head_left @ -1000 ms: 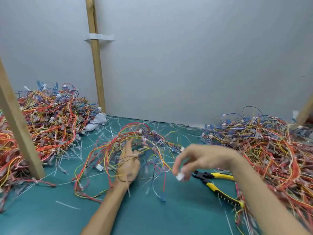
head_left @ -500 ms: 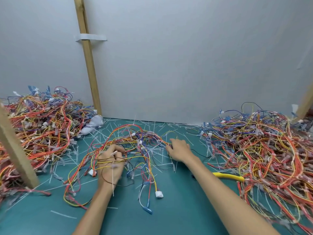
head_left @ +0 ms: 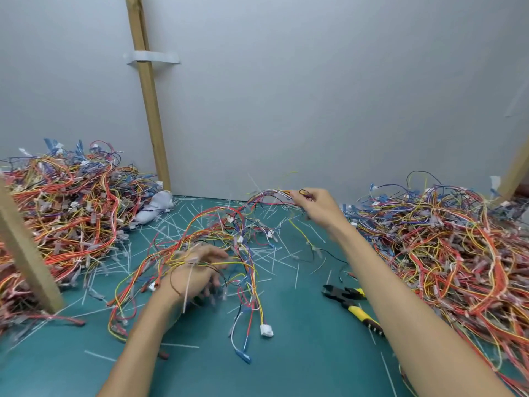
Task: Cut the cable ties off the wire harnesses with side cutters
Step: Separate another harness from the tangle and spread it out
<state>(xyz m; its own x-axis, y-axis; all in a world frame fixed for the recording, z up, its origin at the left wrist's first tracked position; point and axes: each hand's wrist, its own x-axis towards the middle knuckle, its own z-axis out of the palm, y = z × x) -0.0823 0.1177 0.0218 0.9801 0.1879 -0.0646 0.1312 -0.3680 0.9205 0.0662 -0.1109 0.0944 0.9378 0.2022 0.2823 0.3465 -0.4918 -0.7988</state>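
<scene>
A loose wire harness [head_left: 229, 242] of red, yellow, blue and white wires lies spread across the middle of the green mat [head_left: 300, 353]. My right hand [head_left: 317, 207] is raised at the back and pinches one end of its wires. My left hand [head_left: 200, 270] rests low among the wires, blurred, with strands and a white cable tie [head_left: 189, 279] draped over the wrist. The side cutters [head_left: 349, 302], black jaws and yellow handles, lie on the mat beside my right forearm, in neither hand.
Large heaps of harnesses sit at the left [head_left: 65, 210] and the right [head_left: 446, 247]. Cut white tie pieces [head_left: 274, 259] litter the mat. Wooden posts stand at the near left [head_left: 25, 253] and back [head_left: 148, 104]. A grey wall closes the back.
My right hand has lifted from the mat, up and to the right, pulling one end of the harness with it. My left hand has opened and dropped lower among the wires.
</scene>
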